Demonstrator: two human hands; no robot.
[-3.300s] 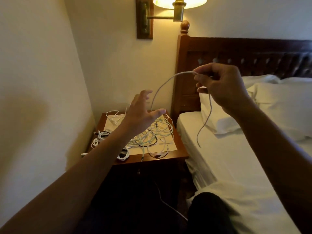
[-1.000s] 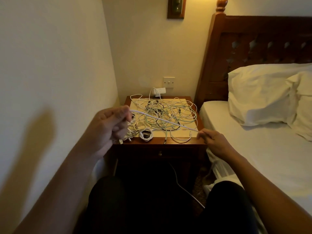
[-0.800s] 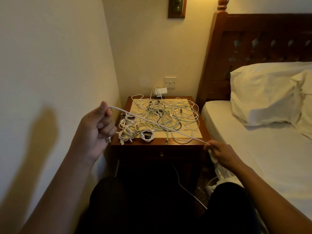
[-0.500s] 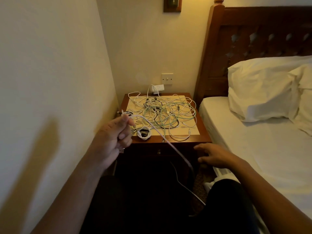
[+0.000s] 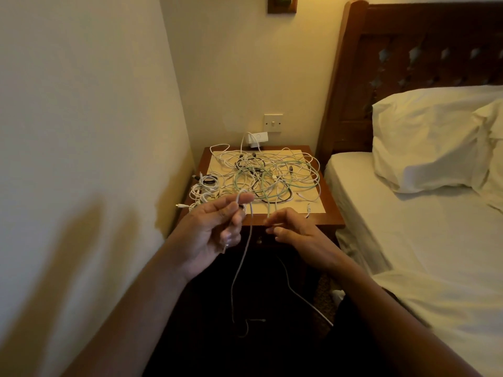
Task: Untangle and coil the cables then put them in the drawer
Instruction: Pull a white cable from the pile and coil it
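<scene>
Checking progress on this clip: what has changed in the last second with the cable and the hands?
The right hand let go of the white cable, which was taut between both hands and now hangs slack from the left hand, still pinching it. The tangle on the nightstand stayed put.

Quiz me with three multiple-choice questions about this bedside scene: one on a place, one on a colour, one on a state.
1. Where does the tangled cable pile lie?
A. on the bed
B. on the nightstand
C. on the floor

2. What colour is the cable held by the left hand?
A. black
B. white
C. red

3. How is that cable?
A. hanging loose
B. coiled tight
C. knotted round the wrist

Answers:
1 B: the pile covers the nightstand top.
2 B: the pinched cable looks white.
3 A: it dangles uncoiled below the hand.
</scene>
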